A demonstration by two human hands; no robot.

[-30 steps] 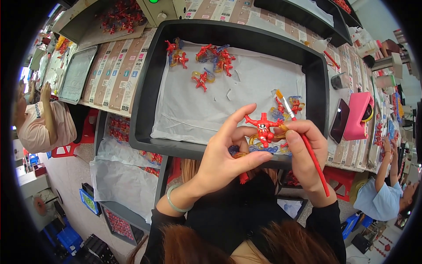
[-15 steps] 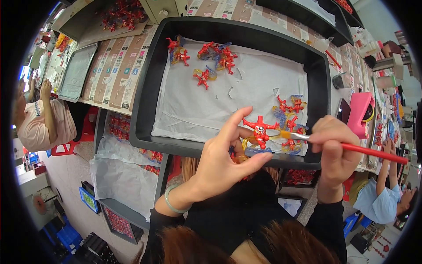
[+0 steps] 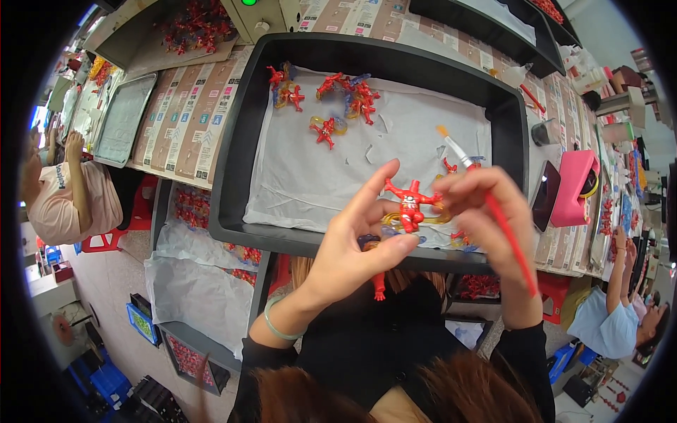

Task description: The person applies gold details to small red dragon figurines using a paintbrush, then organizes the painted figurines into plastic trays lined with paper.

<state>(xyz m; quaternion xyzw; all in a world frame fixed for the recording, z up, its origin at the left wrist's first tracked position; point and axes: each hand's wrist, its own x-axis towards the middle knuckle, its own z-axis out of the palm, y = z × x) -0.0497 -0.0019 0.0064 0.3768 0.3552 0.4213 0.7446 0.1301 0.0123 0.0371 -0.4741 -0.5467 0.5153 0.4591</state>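
Over the near edge of a black tray (image 3: 227, 169), my left hand (image 3: 342, 254) holds a small red toy figure (image 3: 410, 204) with clear yellow and blue parts. Below that palm pokes a second red piece (image 3: 379, 287), mostly hidden. My right hand (image 3: 493, 211), a little blurred, keeps a red-handled paintbrush (image 3: 462, 152) between its fingers, the yellowish bristles pointing up and away from the figure. Its fingertips are at the figure's right side; whether they touch it I cannot tell. Similar figures lie on the tray's white paper (image 3: 303, 166), in groups at far left and right.
A pink tape dispenser (image 3: 575, 189), a dark phone (image 3: 545, 194) and a small cup (image 3: 544, 132) stand right of the tray. At far left is a metal box (image 3: 151, 60) with more red figures. Stacked trays (image 3: 201, 282) sit lower left. Two other people work at the sides.
The brush has swung off the figure, its bristles now pointing up and away. My right hand has moved left, its fingers coming to the figure. The figure has turned slightly in my left hand.
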